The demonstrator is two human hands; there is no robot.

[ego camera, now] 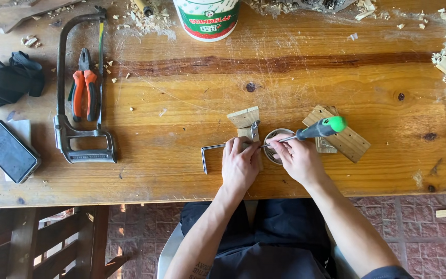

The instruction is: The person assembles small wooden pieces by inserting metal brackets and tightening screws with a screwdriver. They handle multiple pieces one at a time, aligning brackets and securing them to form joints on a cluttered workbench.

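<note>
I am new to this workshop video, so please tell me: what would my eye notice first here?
First, the two hands at the bench's near edge: the right hand holds a green-handled screwdriver over a small round tin, and the left hand presses down a small wooden piece. Next, the orange-handled pliers beside a hacksaw at the left.

Two hands at work on a small wooden piece at the near edge of a desk [192,170].

The left hand [239,166] presses on the wooden piece [244,120] beside a bent metal rod [205,154]; the right hand [299,159] holds a green-handled screwdriver [316,130] over a small round tin [275,138]. Further left lie a hacksaw [78,93], orange pliers [84,85] and a dark phone [7,151].
</note>
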